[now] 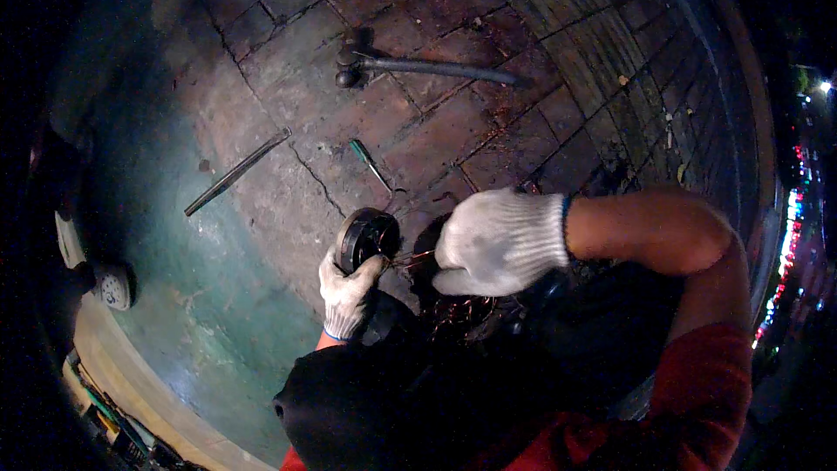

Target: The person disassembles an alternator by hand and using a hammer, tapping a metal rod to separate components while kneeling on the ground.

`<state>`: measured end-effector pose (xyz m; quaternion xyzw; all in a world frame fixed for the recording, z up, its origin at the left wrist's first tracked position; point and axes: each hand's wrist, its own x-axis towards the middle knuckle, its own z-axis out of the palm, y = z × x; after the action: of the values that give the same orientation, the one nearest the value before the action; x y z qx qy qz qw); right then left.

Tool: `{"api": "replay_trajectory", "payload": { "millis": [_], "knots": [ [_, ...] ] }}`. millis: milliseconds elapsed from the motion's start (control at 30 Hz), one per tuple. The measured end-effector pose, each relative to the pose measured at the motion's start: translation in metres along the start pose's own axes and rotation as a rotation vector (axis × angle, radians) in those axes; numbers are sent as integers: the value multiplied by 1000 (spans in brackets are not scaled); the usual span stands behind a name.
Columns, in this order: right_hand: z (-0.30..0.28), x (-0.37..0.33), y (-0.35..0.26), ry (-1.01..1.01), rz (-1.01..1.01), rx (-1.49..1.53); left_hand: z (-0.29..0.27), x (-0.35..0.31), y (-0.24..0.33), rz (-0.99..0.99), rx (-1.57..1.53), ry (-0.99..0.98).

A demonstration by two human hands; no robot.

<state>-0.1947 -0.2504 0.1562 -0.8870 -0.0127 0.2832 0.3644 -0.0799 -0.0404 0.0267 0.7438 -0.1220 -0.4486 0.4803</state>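
Observation:
In a white knit glove, my left hand [343, 298] grips a round, ring-shaped metal part [351, 241] by its lower side, thumb on the near rim. The part is tilted, and its dark hollow inside faces right. Thin copper wire [417, 258] stretches from its opening to my right hand [501, 244], also gloved in white. The right fingers are closed on the wire; whether they hold a tool as well is hidden. Below the right hand lies a tangle of copper wire [462, 310], partly lost in shadow.
A hammer [427, 66] lies ahead on the paving. A long metal bar [235, 173] rests to the left, and a thin green-handled tool [370, 163] lies just beyond the ring. At far left is a shoe [113, 286]; assorted tools [118, 432] sit at lower left.

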Motion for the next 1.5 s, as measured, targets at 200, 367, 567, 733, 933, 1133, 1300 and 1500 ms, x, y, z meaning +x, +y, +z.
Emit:
{"api": "replay_trajectory", "payload": {
  "millis": [200, 367, 567, 733, 933, 1133, 1300, 1500],
  "knots": [
    [-14, -32, 41, -50, 121, -30, -26, -12, -11, 17, 68, 84],
    [-33, -53, 40, -139, 229, 48, -21, -22, 9, -10, -53, 17],
    [-34, -49, 45, -13, 195, 240, -11, -6, -13, -310, -740, -219],
    [-46, -22, 14, 21, 16, 253, 7, 5, -68, -385, -1163, -88],
    [-23, -12, 20, 9, -62, 238, 14, 14, -76, -279, -1299, -157],
    [-7, -9, 28, 5, -76, 191, 17, 18, -81, -297, -1386, -229],
    [-6, -9, 24, 26, -41, 222, 21, 19, -71, -213, -1439, -330],
    [-7, -6, 20, 14, -97, 232, 23, 20, -70, -287, -1555, -318]
  ]
}}
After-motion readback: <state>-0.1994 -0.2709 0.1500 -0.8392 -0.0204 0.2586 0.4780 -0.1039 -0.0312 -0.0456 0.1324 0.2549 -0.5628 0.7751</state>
